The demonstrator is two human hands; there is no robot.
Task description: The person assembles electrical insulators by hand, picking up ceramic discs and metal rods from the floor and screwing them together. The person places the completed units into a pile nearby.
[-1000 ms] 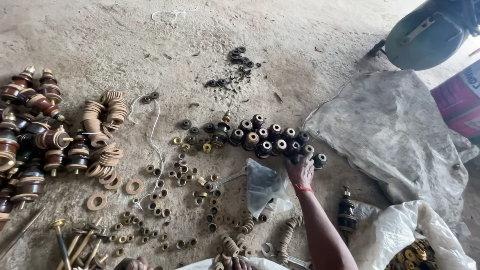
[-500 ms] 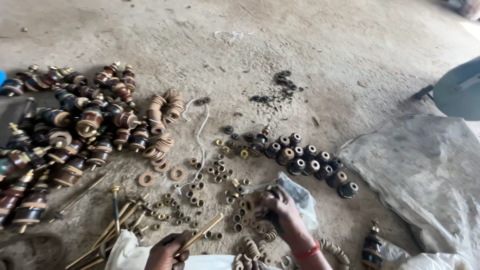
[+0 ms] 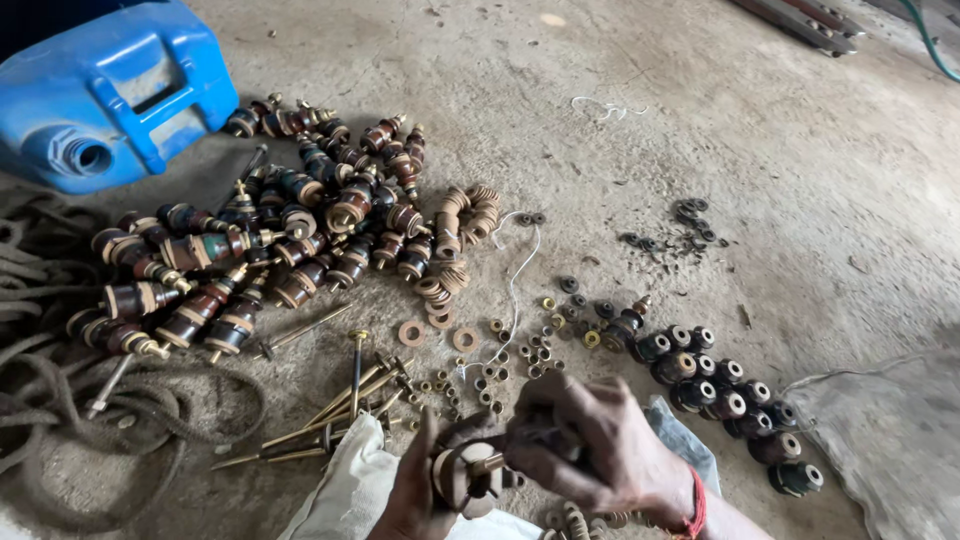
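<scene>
Brown insulator stack [image 3: 462,478] sits clamped in left hand [image 3: 420,495]; right hand [image 3: 590,445] grip closed on its rod [image 3: 492,462].

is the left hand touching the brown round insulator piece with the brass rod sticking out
Touching. The head view shows the left hand wrapped around the brown round insulator piece from below, with no gap between them.

Rough grey concrete floor [image 3: 640,90], dusty, under flat daylight.

One blue jerrycan [image 3: 110,90] – two washers [image 3: 438,335] – two hands [image 3: 560,465]
</scene>
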